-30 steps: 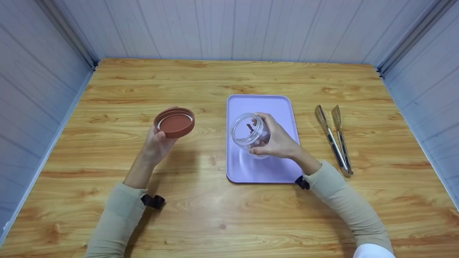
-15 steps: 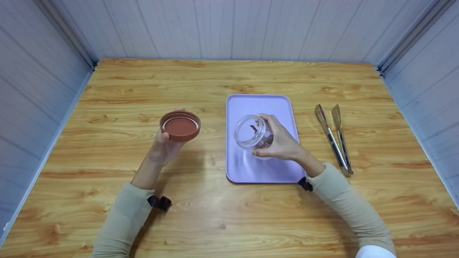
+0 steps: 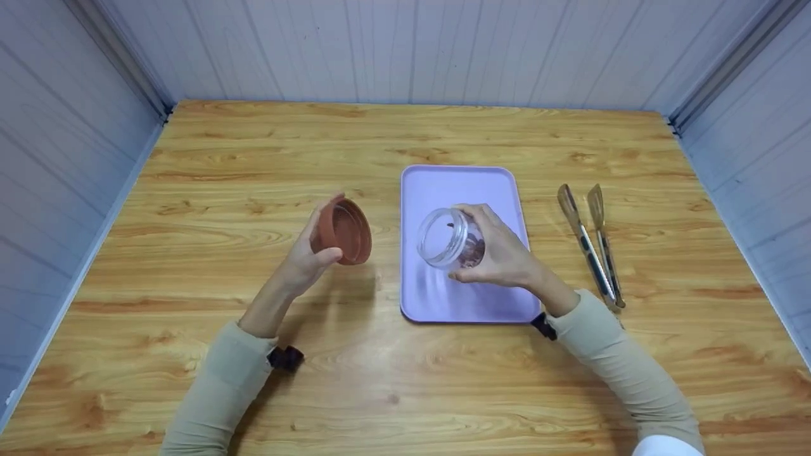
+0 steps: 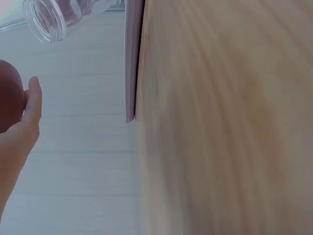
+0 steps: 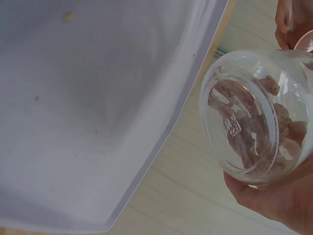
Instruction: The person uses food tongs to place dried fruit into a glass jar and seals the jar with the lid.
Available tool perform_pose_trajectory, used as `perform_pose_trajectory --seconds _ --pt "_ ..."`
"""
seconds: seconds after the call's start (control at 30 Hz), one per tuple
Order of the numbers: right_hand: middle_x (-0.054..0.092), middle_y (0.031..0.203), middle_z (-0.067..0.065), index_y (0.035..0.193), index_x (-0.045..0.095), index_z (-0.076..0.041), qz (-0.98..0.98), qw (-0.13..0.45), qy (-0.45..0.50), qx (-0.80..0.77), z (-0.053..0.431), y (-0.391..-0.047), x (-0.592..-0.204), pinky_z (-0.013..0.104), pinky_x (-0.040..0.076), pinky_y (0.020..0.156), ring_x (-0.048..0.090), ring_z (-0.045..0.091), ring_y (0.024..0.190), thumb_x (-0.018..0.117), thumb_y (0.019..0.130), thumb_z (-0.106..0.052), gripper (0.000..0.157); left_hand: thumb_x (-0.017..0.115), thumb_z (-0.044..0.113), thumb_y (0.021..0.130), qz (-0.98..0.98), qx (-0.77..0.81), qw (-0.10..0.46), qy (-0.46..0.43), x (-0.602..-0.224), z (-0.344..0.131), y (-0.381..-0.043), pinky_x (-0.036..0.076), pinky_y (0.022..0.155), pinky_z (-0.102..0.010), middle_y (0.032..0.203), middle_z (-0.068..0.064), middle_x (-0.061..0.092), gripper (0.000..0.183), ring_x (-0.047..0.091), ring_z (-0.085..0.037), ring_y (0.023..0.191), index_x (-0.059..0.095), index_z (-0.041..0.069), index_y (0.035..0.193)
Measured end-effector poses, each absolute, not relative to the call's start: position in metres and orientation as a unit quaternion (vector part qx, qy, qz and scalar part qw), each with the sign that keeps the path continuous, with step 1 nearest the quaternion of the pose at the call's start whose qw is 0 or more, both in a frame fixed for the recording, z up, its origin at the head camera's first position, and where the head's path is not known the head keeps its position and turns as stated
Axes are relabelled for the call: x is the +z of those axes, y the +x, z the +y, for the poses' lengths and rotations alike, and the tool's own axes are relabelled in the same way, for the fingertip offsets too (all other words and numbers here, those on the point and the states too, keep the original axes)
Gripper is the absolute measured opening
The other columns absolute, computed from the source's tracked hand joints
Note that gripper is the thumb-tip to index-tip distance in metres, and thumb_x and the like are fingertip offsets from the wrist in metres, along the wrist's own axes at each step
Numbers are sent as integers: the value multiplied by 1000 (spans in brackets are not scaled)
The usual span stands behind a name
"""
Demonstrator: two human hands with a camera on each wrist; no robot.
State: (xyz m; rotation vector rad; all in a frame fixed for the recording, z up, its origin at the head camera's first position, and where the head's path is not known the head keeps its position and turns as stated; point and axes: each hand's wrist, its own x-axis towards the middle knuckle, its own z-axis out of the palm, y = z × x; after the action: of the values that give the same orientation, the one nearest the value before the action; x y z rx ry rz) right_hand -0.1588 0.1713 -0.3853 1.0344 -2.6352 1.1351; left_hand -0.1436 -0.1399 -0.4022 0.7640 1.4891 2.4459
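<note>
My left hand (image 3: pixel 304 259) grips a reddish-brown round lid (image 3: pixel 350 231) by its rim, its hollow inner side turned toward the jar. In my right hand (image 3: pixel 500 253) is a clear jar (image 3: pixel 441 239), tilted so its uncovered mouth points left toward the lid. Several brown pieces (image 5: pixel 239 122) lie inside near the jar's base, seen through the bottom in the right wrist view. The jar is held above a lilac tray (image 3: pixel 437 304). A gap separates lid and jar. In the left wrist view the lid (image 4: pixel 10 98) is partly cut off by the frame edge.
Metal tongs (image 3: pixel 592 253) with dark grips lie on the wooden table (image 3: pixel 355 405) right of the tray. Tiny crumbs (image 5: pixel 68 16) dot the tray surface. Pale panel walls (image 3: pixel 405 50) stand at the back and both sides.
My left hand has moved right, toward the jar, and turned the lid from facing up to facing right. My right hand has shifted slightly right and tipped the jar further sideways.
</note>
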Motion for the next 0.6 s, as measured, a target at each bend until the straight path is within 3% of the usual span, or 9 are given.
perform_pose_trajectory --seconds 0.17,0.43,0.6 --pt "44 116 6 129 37 -10 -876 66 342 335 170 -158 -384 38 37 85 44 21 102 80 52 -39 93 74 27 71 591 757 74 268 -401 -135 -140 42 83 -42 127 -21 30 87 36 -34 112 20 3 135" --pt "44 115 6 129 38 -13 -885 72 346 302 169 -156 -385 39 37 81 44 23 100 77 53 -45 91 69 -2 73 664 691 78 275 -388 -120 -133 36 90 -44 129 -17 32 77 38 -30 113 23 0 135" --pt "44 115 7 128 39 -13 -891 75 347 282 167 -154 -385 41 37 81 43 20 102 77 52 -44 91 71 1 72 715 635 58 287 -373 -109 -123 38 87 -44 129 -18 33 78 39 -31 111 24 -4 134"
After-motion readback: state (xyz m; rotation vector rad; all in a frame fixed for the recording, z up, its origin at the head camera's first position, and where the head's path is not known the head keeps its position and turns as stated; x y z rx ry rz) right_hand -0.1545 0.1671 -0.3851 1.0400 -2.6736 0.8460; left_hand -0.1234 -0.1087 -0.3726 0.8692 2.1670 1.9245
